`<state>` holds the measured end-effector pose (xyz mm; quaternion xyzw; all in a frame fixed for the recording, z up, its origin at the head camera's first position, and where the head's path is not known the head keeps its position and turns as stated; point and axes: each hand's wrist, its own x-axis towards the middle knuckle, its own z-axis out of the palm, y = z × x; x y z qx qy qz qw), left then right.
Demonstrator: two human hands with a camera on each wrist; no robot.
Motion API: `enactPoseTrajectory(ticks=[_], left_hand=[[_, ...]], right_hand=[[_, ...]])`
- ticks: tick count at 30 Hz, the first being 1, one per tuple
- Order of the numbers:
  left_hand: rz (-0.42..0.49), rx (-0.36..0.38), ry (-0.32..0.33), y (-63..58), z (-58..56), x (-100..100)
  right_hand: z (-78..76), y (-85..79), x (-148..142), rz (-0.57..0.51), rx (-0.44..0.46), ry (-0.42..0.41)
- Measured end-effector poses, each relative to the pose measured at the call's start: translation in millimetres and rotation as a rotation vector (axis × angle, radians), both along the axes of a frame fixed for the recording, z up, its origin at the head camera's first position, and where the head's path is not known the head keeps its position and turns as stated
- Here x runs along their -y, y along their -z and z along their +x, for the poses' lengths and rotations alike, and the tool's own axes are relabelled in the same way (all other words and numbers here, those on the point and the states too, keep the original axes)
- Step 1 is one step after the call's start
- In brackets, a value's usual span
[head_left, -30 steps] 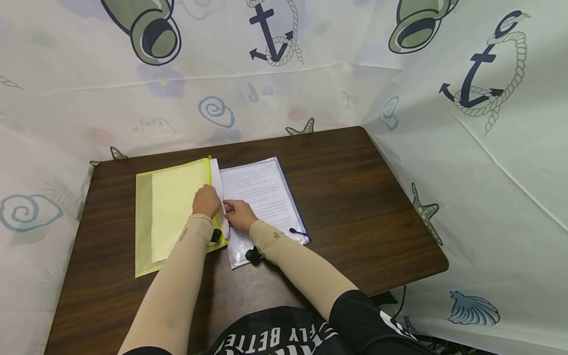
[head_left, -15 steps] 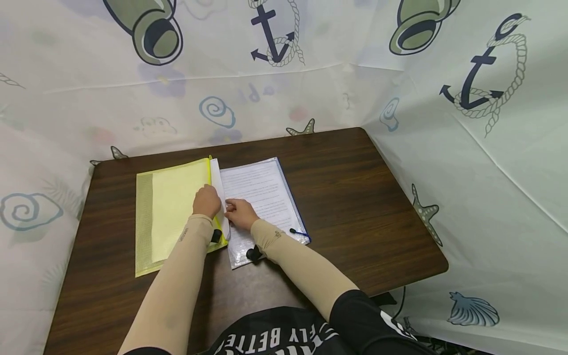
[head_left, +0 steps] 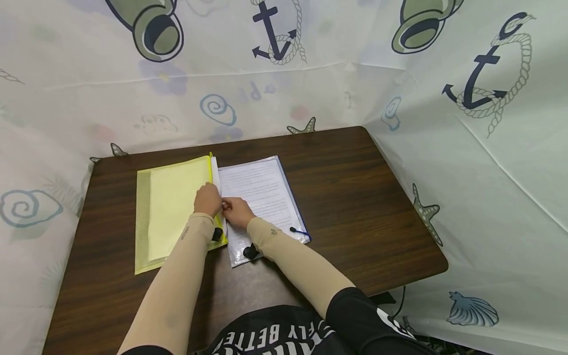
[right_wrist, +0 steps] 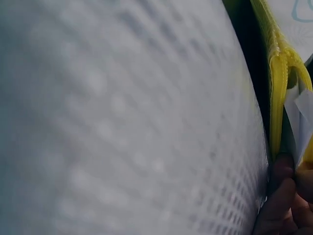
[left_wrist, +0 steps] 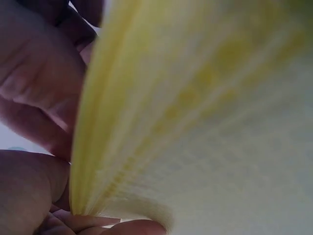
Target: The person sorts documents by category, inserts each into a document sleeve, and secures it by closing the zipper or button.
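A yellow mesh zip pouch lies on the left of the table, a pale sheet showing through it. White paper sticks out along its right-hand opening. My left hand grips the pouch at that edge; in the left wrist view its yellow rim runs beside curled fingers. My right hand has thumb and fingertips together at the paper's edge, close beside the left hand, and pinches the paper. In the right wrist view the yellow zipper stands just above fingertips.
A clear mesh zip pouch with a printed page inside lies under the right hand. Its blue zipper has a dark pull. The brown table meets a printed curtain at the back and right.
My right hand has shifted slightly left against the left hand, and its thumb and fingers have come together. The left hand and the pouches stay nearly where they were.
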<state>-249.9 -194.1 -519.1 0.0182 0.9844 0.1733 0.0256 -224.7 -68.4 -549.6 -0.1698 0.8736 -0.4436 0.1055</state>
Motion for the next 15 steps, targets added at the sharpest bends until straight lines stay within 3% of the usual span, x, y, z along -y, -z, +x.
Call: enactPoseTrajectory(ticks=[8, 15], left_hand=[[0.028, 0.039, -0.010, -7.0, 1.6, 1.1], [0.042, 0.036, -0.010, -5.1, 2.4, 0.8]], right_hand=[[2.4, -2.2, -0.4, -0.048, 0.085, 0.041], [2.4, -0.8, 1.3, -0.011, 0.030, 0.037]])
